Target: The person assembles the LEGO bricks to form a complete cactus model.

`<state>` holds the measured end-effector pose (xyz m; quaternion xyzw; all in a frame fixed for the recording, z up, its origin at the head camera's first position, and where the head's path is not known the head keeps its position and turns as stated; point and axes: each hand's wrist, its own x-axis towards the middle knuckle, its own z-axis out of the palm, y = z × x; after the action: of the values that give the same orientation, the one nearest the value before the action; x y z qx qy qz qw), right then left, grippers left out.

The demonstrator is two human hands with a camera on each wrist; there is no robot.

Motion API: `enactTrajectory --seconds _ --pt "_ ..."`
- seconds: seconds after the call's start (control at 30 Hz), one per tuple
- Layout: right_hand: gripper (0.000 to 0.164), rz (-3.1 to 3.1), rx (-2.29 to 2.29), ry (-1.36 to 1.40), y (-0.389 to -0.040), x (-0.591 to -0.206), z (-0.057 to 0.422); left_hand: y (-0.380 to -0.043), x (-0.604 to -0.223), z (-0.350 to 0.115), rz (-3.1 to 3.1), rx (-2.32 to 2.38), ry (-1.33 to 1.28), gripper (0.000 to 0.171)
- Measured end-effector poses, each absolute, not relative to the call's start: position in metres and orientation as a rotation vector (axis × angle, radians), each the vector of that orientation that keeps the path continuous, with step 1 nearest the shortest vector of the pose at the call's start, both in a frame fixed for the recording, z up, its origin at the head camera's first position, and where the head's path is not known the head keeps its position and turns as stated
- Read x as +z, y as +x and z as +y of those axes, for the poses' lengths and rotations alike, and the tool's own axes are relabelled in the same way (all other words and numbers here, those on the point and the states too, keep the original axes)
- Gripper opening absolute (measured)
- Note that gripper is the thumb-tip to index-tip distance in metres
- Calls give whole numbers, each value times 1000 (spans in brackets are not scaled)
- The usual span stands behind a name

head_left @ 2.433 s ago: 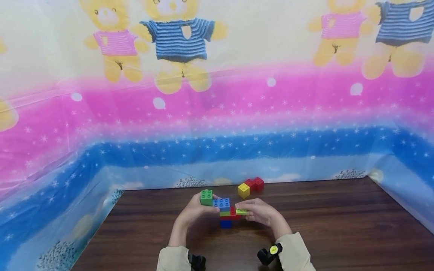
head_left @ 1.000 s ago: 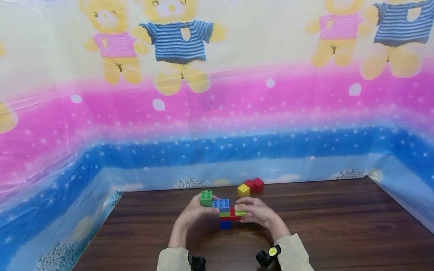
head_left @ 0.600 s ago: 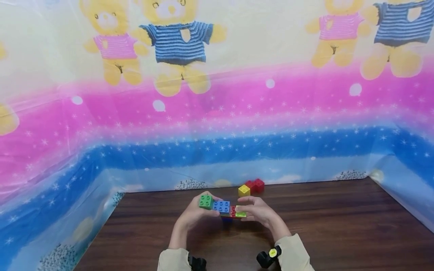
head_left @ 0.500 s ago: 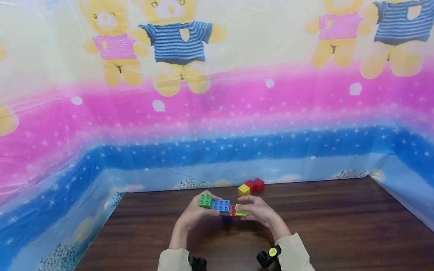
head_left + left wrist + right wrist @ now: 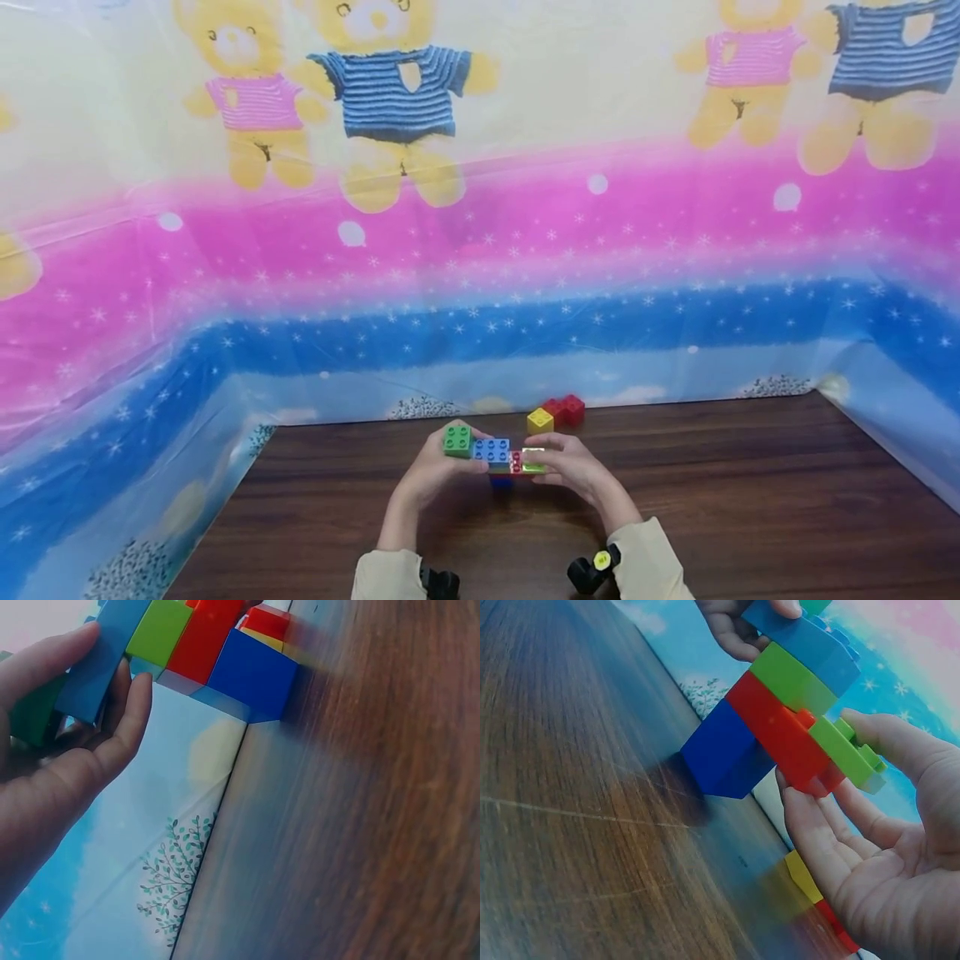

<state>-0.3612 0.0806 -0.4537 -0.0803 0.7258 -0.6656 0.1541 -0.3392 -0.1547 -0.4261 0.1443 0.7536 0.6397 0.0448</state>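
A stepped model of toy building bricks is held between both hands over the table. In the right wrist view, its dark blue brick (image 5: 724,754) is at the bottom, with a long red brick (image 5: 776,731) above it. On the red one sit a lime brick (image 5: 793,677) and a thin lime brick (image 5: 847,756). A light blue brick (image 5: 491,451) tops the stack, and a green brick (image 5: 457,442) is at its left end. My left hand (image 5: 431,471) grips the light blue brick's end. Thumb above and fingers beneath, my right hand (image 5: 581,471) pinches the thin lime brick and red brick.
Beyond the hands, a yellow brick (image 5: 540,421) and red bricks (image 5: 567,409) stand near the back edge of the brown wooden table (image 5: 750,483). A printed cloth backdrop (image 5: 480,333) rises behind the table and along its sides.
The brick model has tilted so its studs face the head camera more and its dark blue base shows less. My right fingers have shifted slightly around the thin lime brick.
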Motion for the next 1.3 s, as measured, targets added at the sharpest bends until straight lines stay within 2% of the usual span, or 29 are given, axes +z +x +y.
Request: enactTrajectory --seconds 0.7,1.3 --pt "51 2105 -2024 -313 -368 -460 85 -339 -424 -146 2295 2002 413 41" --pt "39 2111 -2344 -31 -377 -470 99 -338 -427 -141 2270 2029 313 42"
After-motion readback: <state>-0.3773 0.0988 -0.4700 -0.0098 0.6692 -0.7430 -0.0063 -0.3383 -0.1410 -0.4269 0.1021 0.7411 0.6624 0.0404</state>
